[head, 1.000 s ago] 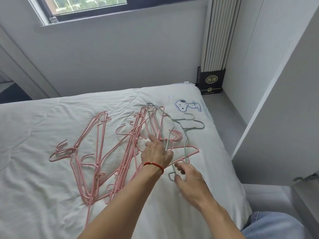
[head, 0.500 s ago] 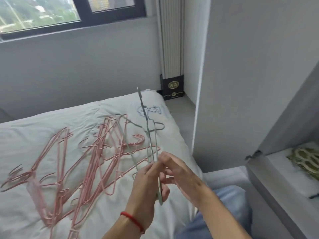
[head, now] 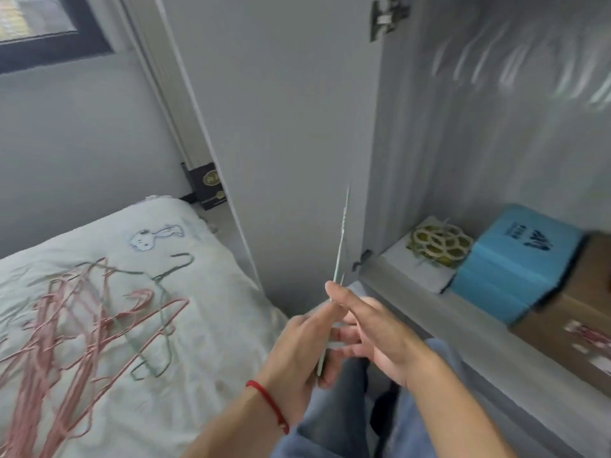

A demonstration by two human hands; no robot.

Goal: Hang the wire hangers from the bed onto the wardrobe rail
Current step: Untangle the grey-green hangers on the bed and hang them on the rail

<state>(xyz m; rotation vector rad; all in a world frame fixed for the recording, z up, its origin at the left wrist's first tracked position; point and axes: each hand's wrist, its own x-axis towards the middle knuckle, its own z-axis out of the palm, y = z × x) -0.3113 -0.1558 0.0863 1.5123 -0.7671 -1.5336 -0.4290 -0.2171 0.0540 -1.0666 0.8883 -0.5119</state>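
Observation:
A pale green wire hanger (head: 341, 239) stands upright and edge-on in front of the wardrobe's open door (head: 281, 127). My left hand (head: 304, 348), with a red string at the wrist, grips its lower part. My right hand (head: 377, 332) meets it from the right, thumb and fingers pinching the wire just above the left hand. Several pink wire hangers (head: 62, 325) lie tangled on the bed (head: 218, 325), with another green hanger (head: 162, 312) beside them. The wardrobe rail is not clearly visible; blurred pale shapes (head: 529, 61) hang at upper right.
Inside the wardrobe a low shelf holds a white box with a ring-patterned item (head: 439, 246), a blue box (head: 515, 262) and a cardboard box (head: 575, 328). A dark box (head: 208, 186) stands on the floor past the bed. My jeans-clad legs are below the hands.
The green hanger has been lifted off the bed and carried right toward the wardrobe. The view has swung right, from the bed to the open wardrobe.

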